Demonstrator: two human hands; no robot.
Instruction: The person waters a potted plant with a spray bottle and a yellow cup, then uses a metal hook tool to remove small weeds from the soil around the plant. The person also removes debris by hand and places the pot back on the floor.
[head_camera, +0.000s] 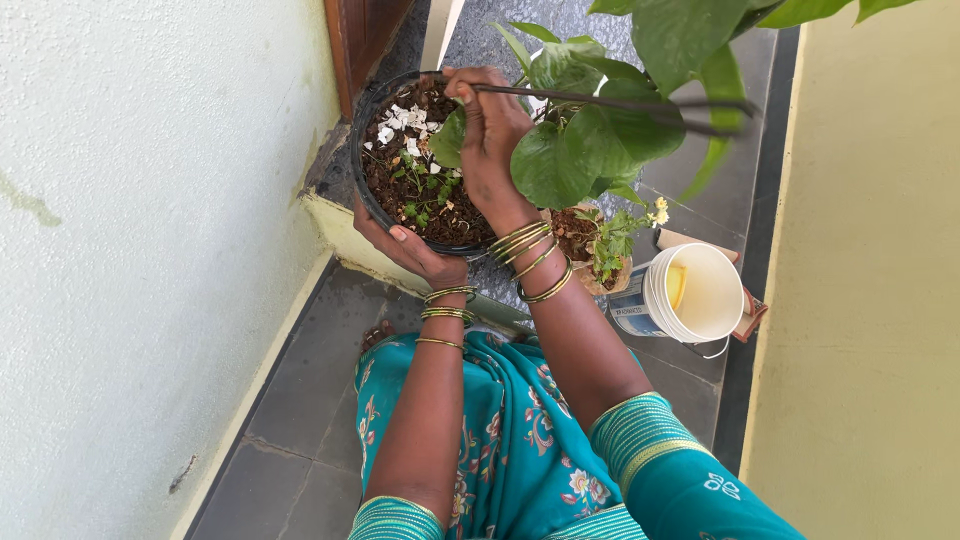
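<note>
Left hand (410, 245) is cupping the round black plastic pot (362, 150) steady, while right hand (490, 135), above it, is gripping a thin dark metal rod (610, 100) over its soil.

The right hand (490, 140) covers the middle of the pot (362, 150) and hides the near end of the rod (600, 100); its far end blurs among leaves (590, 140). The left hand (405, 245) cups the pot's near rim, palm unseen. Right of both hands, the bucket (690, 295) hides a yellow thing, too small to tell. The top edge crops the leaves.
</note>
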